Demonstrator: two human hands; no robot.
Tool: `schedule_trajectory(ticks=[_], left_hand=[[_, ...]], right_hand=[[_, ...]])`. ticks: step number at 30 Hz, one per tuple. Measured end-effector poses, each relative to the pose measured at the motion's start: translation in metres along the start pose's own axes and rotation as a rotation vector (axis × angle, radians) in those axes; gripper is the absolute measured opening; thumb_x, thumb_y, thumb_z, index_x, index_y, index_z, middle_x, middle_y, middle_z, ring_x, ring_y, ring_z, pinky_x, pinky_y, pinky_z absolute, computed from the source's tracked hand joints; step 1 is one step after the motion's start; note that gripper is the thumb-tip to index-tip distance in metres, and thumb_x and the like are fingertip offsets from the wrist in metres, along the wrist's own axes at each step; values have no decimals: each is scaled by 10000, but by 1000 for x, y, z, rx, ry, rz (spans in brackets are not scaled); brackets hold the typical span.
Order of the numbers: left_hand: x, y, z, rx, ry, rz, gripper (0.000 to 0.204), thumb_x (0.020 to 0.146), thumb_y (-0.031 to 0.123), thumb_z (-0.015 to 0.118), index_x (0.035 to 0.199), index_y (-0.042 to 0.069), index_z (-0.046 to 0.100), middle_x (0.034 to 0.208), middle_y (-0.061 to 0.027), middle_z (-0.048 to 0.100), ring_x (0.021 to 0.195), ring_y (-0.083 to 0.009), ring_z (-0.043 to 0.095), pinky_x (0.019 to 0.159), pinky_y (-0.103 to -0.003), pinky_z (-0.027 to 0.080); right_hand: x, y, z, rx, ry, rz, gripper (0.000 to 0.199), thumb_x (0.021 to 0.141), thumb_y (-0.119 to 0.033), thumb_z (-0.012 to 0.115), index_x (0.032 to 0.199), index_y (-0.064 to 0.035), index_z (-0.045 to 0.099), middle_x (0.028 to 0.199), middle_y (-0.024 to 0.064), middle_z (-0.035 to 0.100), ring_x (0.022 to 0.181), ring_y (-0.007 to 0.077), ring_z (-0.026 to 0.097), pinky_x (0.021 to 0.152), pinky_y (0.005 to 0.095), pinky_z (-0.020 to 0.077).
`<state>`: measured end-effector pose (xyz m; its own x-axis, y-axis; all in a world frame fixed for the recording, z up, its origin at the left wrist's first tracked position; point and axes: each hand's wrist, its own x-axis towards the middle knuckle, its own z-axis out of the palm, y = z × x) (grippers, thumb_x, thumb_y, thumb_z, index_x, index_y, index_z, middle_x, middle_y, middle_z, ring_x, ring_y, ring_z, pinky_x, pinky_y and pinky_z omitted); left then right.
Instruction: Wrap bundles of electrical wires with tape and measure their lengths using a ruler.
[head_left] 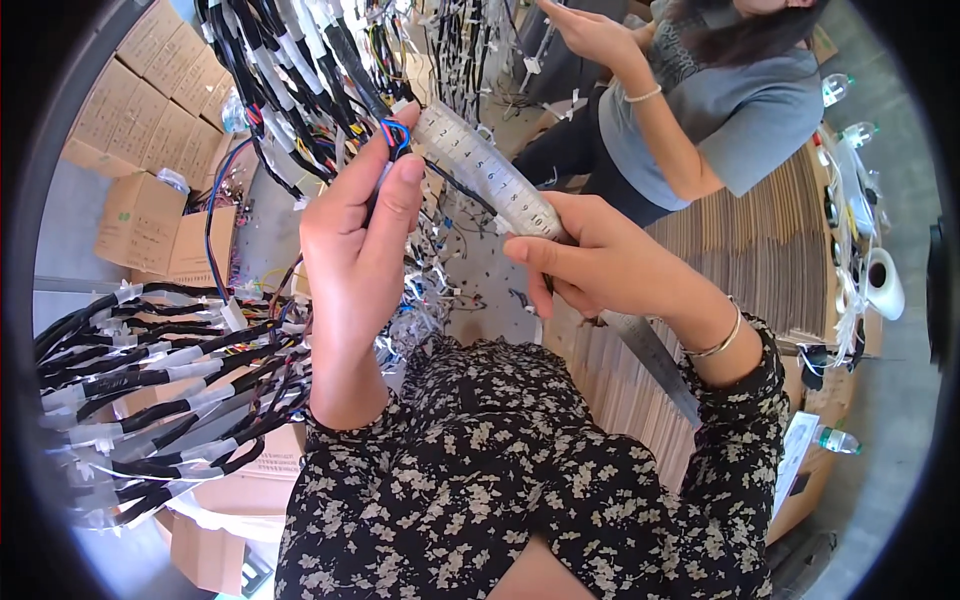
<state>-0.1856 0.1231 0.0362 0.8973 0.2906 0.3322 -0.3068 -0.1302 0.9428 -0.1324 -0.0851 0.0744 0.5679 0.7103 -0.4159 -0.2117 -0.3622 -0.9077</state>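
Observation:
My left hand (352,235) is closed, its thumb and fingers pinching a wire harness (396,134). Red, blue and black wires show above the fingertips, with a small pale piece at their top. A long metal ruler (485,165) slants down from beside those wires, its upper end close to the left fingertips. Gripped round its middle by my right hand (600,255), the ruler continues below the wrist toward my sleeve. A black cable (455,180) runs along under the ruler toward the right fingers; whether they hold it too, I cannot tell.
Bundles of black harnesses hang at the top (290,70), and more lie at left (150,380). Cardboard boxes (140,110) stand at far left. Flattened cardboard (740,260) is stacked at right. A person in a grey shirt (680,130) stands at upper right.

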Motion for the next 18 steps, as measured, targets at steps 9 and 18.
schedule_trajectory(ticks=[9, 18], left_hand=[[3, 1, 3, 27, 42, 6, 345, 986, 150, 596, 1306, 20, 599, 724, 85, 492, 624, -4, 394, 532, -177, 312], [2, 2, 5, 20, 36, 1, 316, 985, 141, 598, 1272, 14, 622, 711, 96, 472, 623, -3, 363, 533, -168, 270]], right_hand=[[-4, -2, -1, -108, 39, 39, 345, 978, -331, 584, 776, -51, 575, 565, -1, 580, 447, 37, 463, 431, 234, 341], [-1, 4, 2, -134, 138, 22, 309, 987, -335, 586, 845, -69, 521, 584, -39, 529, 448, 14, 439, 400, 188, 329]])
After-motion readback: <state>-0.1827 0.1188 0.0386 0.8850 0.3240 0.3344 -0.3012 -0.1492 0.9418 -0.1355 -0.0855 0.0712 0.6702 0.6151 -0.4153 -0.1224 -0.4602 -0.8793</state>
